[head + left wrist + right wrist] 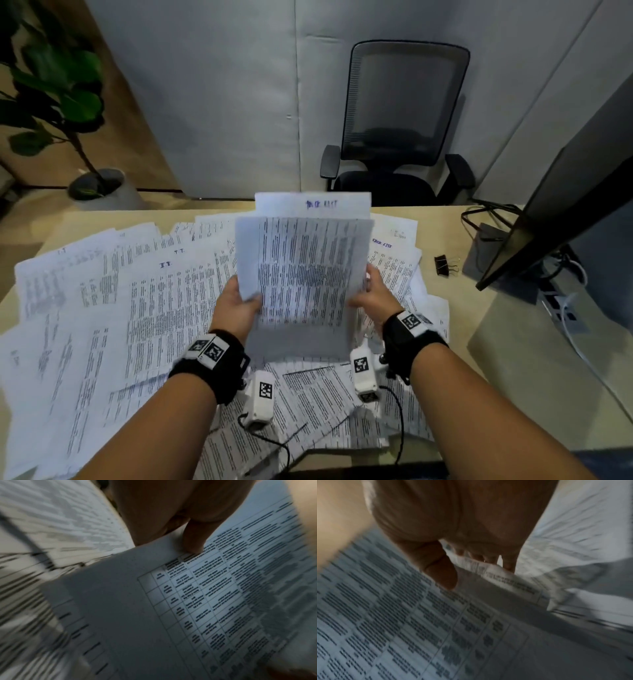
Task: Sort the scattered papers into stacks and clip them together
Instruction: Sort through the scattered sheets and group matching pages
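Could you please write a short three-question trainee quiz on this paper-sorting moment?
1. True or false: both hands hold the raised stack of printed sheets.
2. Which hand is nearer the black binder clips: left hand or right hand?
3. Fill in: beyond the desk stands an office ____.

Key: 1 true; 2 right hand; 3 chair.

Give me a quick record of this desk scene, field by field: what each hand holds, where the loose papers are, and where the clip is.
left hand: grips held stack's left edge
right hand: grips its right edge
held stack: raised above desk
loose papers: spread over desk
binder clip: on desk, right of papers, untouched
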A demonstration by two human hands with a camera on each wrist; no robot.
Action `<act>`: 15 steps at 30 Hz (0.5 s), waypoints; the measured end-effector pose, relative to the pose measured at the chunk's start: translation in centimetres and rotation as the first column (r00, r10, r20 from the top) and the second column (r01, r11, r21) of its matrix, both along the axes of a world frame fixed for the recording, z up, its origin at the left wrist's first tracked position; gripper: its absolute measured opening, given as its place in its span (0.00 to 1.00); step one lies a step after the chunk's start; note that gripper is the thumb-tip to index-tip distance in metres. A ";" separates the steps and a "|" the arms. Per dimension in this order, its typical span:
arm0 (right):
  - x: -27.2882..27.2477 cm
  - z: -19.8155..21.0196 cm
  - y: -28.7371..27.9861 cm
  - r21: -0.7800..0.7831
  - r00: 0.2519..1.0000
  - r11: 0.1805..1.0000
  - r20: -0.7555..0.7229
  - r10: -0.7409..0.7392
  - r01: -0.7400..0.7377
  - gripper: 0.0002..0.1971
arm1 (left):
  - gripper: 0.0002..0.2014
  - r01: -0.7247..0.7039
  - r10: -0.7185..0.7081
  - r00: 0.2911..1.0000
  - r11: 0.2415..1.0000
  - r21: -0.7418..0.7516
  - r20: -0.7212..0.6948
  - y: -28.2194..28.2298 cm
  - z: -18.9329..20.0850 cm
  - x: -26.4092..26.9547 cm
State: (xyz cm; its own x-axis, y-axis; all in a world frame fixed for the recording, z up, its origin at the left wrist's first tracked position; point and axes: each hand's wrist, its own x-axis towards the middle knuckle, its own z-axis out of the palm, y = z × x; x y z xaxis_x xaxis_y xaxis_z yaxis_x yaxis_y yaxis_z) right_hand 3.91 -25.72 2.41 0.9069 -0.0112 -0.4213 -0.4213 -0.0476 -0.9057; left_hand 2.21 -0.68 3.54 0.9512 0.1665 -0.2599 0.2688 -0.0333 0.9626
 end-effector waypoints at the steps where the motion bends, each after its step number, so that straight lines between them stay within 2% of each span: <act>1: 0.3 1.6 0.5 0.035 0.996 0.999 0.074 -0.044 0.042 0.43 | 0.19 -0.007 0.008 1.000 0.999 -0.040 0.027 0.0 1.1 0.2; 3: 0.9 3.9 1.6 0.098 0.966 0.989 0.224 -0.132 0.112 0.32 | 0.19 -0.011 0.021 0.994 0.995 -0.099 0.104 0.2 3.3 0.5; 5: 0.9 5.3 2.6 0.124 0.939 0.984 0.304 -0.162 0.129 0.26 | 0.20 0.000 0.026 0.985 0.988 -0.154 0.171 0.7 4.5 0.8; 9: -0.6 4.4 3.9 0.099 0.939 0.993 0.330 -0.095 0.065 0.32 | 0.24 -0.059 0.085 0.988 0.978 -0.200 0.125 1.6 3.6 0.3; 12: -1.4 3.2 4.5 0.073 0.963 0.995 0.257 -0.084 0.068 0.31 | 0.23 -0.133 0.151 0.985 0.973 -0.189 0.085 1.9 2.6 -0.6; 15: -0.9 3.4 5.3 0.052 0.955 0.995 0.281 -0.096 0.084 0.29 | 0.22 -0.176 0.195 0.978 0.964 -0.201 0.078 1.9 2.9 -0.4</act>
